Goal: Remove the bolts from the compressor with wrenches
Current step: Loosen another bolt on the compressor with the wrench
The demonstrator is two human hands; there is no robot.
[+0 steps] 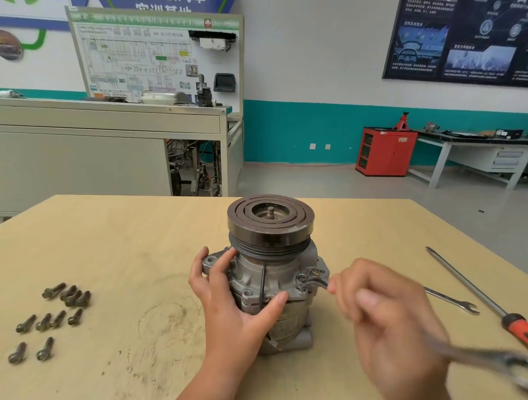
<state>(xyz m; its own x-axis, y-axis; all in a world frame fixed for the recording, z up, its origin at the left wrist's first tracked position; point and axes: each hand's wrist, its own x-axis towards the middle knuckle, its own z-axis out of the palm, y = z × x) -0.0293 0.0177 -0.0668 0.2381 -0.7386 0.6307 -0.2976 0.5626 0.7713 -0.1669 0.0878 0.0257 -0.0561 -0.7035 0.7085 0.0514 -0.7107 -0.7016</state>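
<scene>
Right hand (382, 309), fingers curled round a wrench (313, 284) seated on a bolt (301, 277); left hand (230, 298), fingers clasping the compressor (271, 260).

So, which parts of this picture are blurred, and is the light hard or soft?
Head view: the right hand and the near end of its wrench are smeared by motion, while the compressor and the left hand are sharp. Also in the head view, the light is soft and even, shadows on the table are faint, and there is no strong glare.
</scene>
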